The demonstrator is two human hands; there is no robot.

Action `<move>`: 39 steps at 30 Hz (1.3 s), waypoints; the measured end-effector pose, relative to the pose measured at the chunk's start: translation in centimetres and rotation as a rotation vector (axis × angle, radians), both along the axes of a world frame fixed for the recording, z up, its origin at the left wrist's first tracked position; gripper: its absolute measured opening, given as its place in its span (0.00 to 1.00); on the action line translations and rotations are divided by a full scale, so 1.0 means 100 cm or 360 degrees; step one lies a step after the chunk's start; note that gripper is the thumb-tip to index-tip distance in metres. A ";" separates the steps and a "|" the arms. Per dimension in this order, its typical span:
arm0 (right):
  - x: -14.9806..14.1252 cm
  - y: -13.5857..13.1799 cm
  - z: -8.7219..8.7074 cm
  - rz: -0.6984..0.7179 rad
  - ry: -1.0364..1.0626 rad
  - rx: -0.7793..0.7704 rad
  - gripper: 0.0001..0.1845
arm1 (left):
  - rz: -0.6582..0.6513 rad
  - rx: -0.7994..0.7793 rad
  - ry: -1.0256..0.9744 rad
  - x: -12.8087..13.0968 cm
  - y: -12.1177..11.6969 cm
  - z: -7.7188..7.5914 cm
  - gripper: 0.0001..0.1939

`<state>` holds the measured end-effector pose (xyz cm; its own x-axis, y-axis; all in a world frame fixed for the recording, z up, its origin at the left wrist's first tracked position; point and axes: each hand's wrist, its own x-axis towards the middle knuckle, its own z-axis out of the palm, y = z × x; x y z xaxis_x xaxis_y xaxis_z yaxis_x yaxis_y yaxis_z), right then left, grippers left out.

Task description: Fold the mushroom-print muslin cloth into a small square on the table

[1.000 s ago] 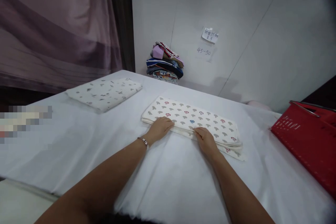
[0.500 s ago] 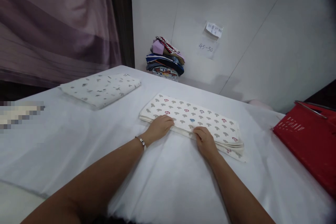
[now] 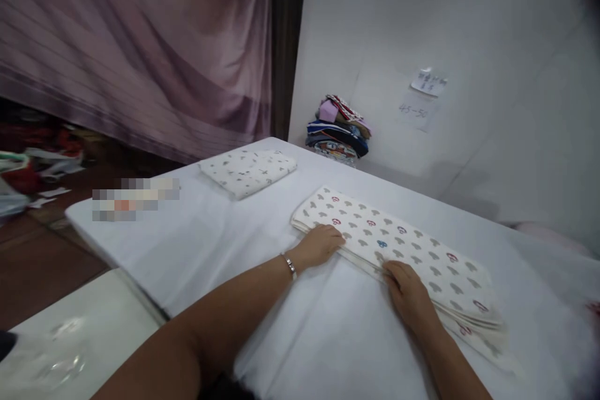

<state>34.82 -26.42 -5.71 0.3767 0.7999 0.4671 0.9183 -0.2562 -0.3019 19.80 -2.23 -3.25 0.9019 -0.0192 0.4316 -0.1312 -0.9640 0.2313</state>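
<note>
A long folded cloth [image 3: 375, 228], off-white with grey, red and blue mushroom-like prints, lies in several layers on a white-covered table [image 3: 300, 325]. At its near edge, left of the middle, my left hand [image 3: 321, 245] is closed on the layers, fingers on top and thumb hidden. My right hand [image 3: 407, 287] pinches the same edge farther right. A lower layer sticks out past the right end of the fold. Toward the back left lies another folded white cloth [image 3: 250, 169] with small grey leaf prints, apart from both hands.
A stack of folded fabrics [image 3: 338, 131] stands beyond the far table edge, against the wall. Handwritten paper signs [image 3: 422, 103] hang there. A blurred-out item [image 3: 135, 199] lies at the table's left. A pale surface [image 3: 79, 337] with clear plastic adjoins at lower left; a pink curtain [image 3: 164, 44] hangs behind.
The view has swung left, so everything sits farther right and the red container is nearly out of frame. Both hands keep their places on the mushroom-print cloth.
</note>
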 end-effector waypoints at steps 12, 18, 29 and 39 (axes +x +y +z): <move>0.013 -0.007 -0.015 0.0027 0.0100 0.0000 0.17 | 0.0444 -0.0039 0.0011 -0.023 0.039 0.010 0.17; 0.012 -0.009 -0.014 0.0008 0.0121 -0.0047 0.17 | 0.1098 -0.0569 0.0033 -0.045 0.065 0.021 0.15; -0.021 0.052 0.030 0.0268 0.0167 -0.0021 0.13 | 0.1320 -0.1566 0.0254 -0.048 0.073 0.021 0.11; -0.085 0.212 0.049 0.0368 0.0362 -0.0074 0.11 | 0.1041 -0.2083 0.0250 -0.058 0.072 0.029 0.04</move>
<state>26.34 -5.17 -0.83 0.2733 0.8950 0.3525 0.8640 -0.0673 -0.4990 13.97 5.01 -0.31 0.6342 0.7202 -0.2814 0.3448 0.0623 0.9366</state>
